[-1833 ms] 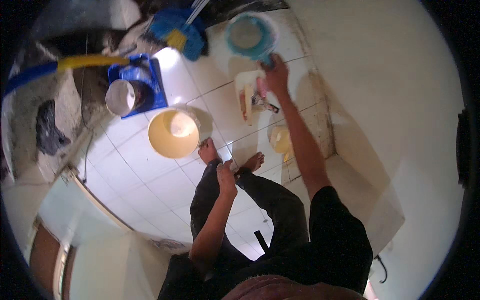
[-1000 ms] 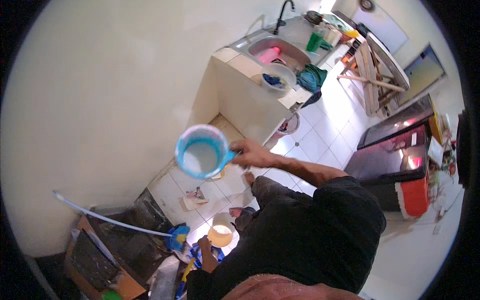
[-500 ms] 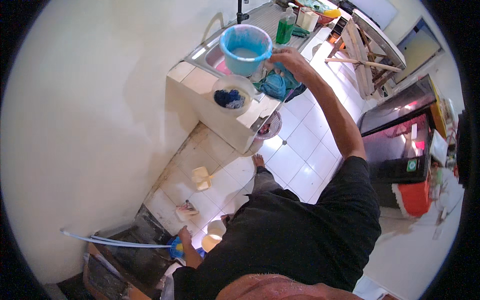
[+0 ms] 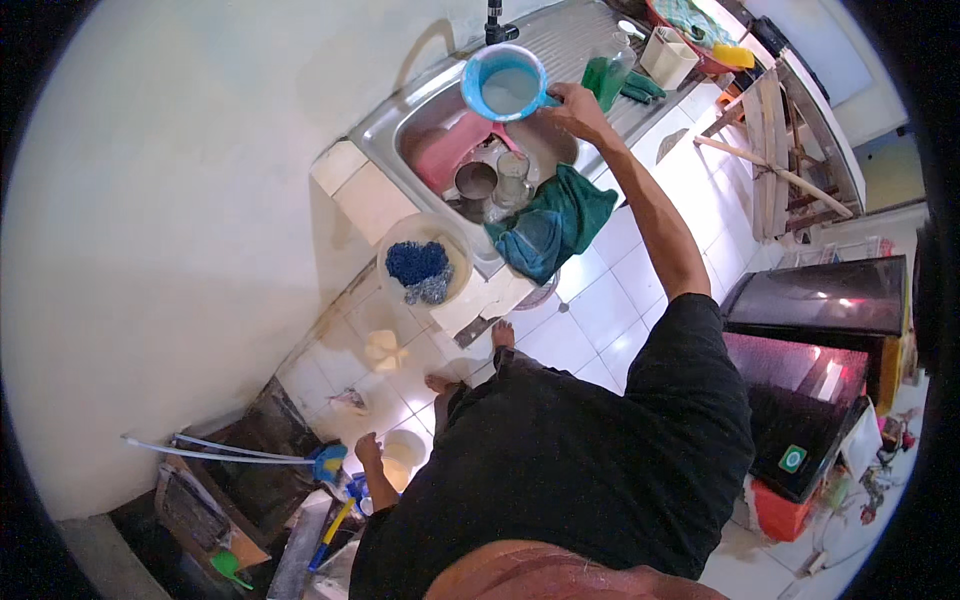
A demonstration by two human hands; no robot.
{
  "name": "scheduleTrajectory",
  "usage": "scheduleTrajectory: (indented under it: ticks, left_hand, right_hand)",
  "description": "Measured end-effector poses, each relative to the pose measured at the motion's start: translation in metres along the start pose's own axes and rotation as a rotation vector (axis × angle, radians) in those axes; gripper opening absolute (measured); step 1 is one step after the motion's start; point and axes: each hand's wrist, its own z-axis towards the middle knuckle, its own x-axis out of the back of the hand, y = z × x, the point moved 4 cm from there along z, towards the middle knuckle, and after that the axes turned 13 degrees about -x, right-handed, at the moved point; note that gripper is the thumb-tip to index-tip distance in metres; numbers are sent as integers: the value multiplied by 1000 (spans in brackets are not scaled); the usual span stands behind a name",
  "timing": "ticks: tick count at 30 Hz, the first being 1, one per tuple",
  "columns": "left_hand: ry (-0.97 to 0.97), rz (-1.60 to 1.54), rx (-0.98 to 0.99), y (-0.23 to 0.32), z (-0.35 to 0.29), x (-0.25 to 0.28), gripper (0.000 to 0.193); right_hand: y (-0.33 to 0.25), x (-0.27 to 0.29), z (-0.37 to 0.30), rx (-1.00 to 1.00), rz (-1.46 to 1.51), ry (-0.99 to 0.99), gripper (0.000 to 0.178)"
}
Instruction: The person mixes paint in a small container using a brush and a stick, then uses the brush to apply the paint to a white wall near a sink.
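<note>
A light blue water dipper (image 4: 503, 83) with whitish contents hangs over the metal sink (image 4: 408, 130), below the black faucet (image 4: 497, 30). Its handle is gripped by my right hand (image 4: 577, 112). Inside the sink lie a pink plastic container (image 4: 452, 150), a metal cup (image 4: 476, 180) and a clear glass mug (image 4: 512, 178). A dark green cloth (image 4: 560, 220) drapes over the sink's front edge. On the tiled corner sits a pale bowl (image 4: 458, 250) with a blue scrubber (image 4: 418, 263) and steel wool (image 4: 430, 289). My left hand (image 4: 368, 448) hangs low at my side, fingers curled, nothing seen in it.
A green soap bottle (image 4: 608, 75) and a cream holder (image 4: 667, 57) stand on the drainboard. Low on the left are a blue-headed brush (image 4: 328, 462) with long pale handles and a yellow dipper (image 4: 385, 350) on the floor. Dark glossy appliances (image 4: 800, 380) stand at the right.
My view has shifted nearer the sink, uncovering its contents. The dipper has moved slightly right and tilted, so more of its inside shows. My left hand stays low.
</note>
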Motion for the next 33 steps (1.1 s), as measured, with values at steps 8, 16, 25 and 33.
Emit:
scheduleTrajectory:
  ticks: [8, 16, 25, 33]
  left_hand:
    - [-32, -133, 237, 9, -51, -38, 23]
    - [-121, -42, 289, -26, -70, -16, 30]
    - [-23, 166, 184, -11, -70, -1, 32]
    - [345, 741, -100, 17, -62, 32, 39]
  right_hand:
    - [23, -30, 33, 254, -243, 43, 33]
    - [49, -59, 45, 261, -367, 94, 31]
    - [52, -58, 27, 362, -377, 197, 29]
    - [44, -68, 35, 598, -408, 276, 31]
